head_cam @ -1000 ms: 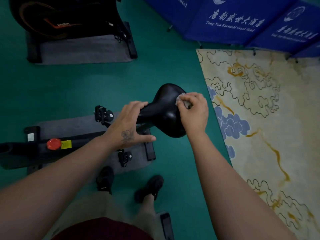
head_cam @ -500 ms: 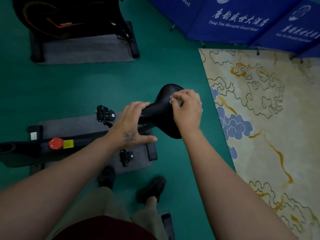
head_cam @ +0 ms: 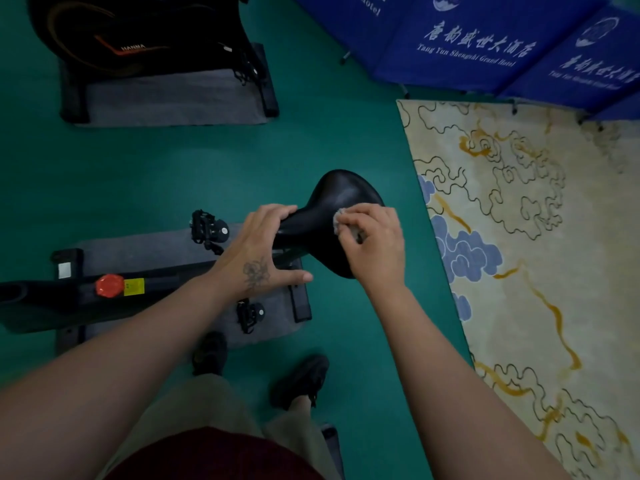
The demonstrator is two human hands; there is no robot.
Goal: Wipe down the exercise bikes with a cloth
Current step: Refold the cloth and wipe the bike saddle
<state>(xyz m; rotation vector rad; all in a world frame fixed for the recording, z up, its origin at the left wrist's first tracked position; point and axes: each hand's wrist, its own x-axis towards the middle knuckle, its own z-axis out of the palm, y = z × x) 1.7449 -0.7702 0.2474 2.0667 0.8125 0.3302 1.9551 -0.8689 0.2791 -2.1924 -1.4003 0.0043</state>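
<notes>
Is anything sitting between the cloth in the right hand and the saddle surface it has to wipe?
Nothing visible does. The right hand presses the small cloth directly onto the black saddle. The left hand grips the saddle's narrow nose, clear of the wide rear part.

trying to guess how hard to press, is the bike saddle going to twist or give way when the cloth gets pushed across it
Probably it holds firm: the saddle sits on the bike's frame, and the left hand grips its narrow nose, likely bracing it. Its glossy black surface looks smooth, so the cloth bunched in the right hand should slide easily. The cloth itself looks soft and floppy.
</notes>
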